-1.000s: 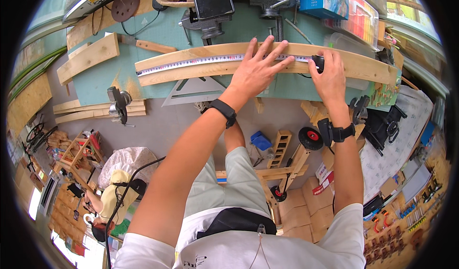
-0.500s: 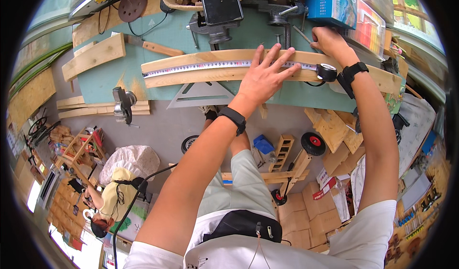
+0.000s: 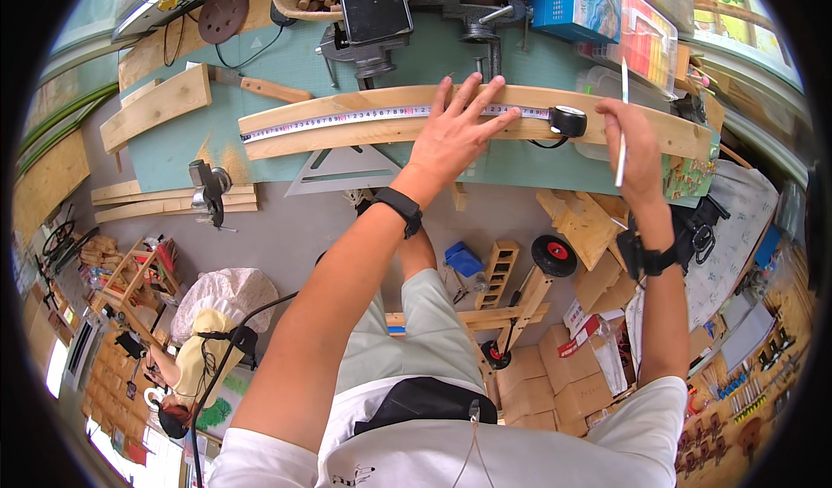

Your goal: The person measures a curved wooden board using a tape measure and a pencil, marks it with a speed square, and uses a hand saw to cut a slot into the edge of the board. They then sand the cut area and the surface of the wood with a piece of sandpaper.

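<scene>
"Tape measure: state its location."

"It lies on the long wooden board, toward the board's right part. Its blade is drawn out leftward along the board to the left end. A black loop hangs beside the case."

"State the position of the left hand."

"Placed over the board and the blade, left of the case. Its fingers are spread apart, tips toward the board's far edge, and grip nothing."

"And the right hand?"

"Beside the case, to its right, and apart from it. Its fingers are clamped on a slim white pencil-shaped tool, which points away from the body, nearly upright in the view. Whether this hand touches the board, I cannot tell."

"List the adjacent items."

"The board rests on the green surface. A triangular set square projects from the board's near side. Beyond the board's left part lies a saw with a wooden handle. A blue box stands at the far right."
</scene>
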A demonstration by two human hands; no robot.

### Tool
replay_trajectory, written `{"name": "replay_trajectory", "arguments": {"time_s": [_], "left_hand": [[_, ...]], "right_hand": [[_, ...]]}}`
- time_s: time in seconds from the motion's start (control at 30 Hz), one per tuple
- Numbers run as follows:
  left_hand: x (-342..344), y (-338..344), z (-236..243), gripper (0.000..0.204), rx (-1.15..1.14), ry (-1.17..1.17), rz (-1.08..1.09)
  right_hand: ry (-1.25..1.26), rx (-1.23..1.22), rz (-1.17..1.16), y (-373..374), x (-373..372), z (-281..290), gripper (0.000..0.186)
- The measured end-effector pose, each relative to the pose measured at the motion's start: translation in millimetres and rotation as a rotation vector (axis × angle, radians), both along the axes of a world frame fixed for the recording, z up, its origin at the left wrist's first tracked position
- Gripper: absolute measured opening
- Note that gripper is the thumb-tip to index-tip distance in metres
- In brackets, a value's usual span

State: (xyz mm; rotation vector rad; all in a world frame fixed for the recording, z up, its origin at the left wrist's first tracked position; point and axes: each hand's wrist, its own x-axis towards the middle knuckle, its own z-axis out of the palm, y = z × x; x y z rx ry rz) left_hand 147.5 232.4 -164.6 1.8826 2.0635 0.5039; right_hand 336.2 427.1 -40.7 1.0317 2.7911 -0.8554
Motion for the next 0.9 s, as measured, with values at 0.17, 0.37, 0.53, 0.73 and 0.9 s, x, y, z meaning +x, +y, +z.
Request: {"name": "replay_trajectory", "arguments": {"time_s": [0.17, 0.37, 0.53, 0.73, 0.9], "left_hand": [[3, 4, -2, 0.079, 0.038, -0.011, -0.005], [-13, -6, -6, 0.082, 0.066, -0.012, -0.048], [-1, -1, -5, 0.083, 0.051, 0.017, -0.018], [10, 14, -5, 0.081, 0.090, -0.007, -0.014], [13, 13, -9, 0.085, 0.094, 0.014, 0.006]], "right_hand": [[0.210, 0.231, -0.143, -58, -13, -46, 0.033], [0.030, 0.282, -0.282, -22, 30, -69, 0.035], [0.072, 0.310, -0.206, 2, 57, -60, 0.040], [0.105, 0.357, -0.184, 1, 48, -60, 0.042], [0.433, 0.162, -0.204, -32, 8, -40, 0.028]]}}
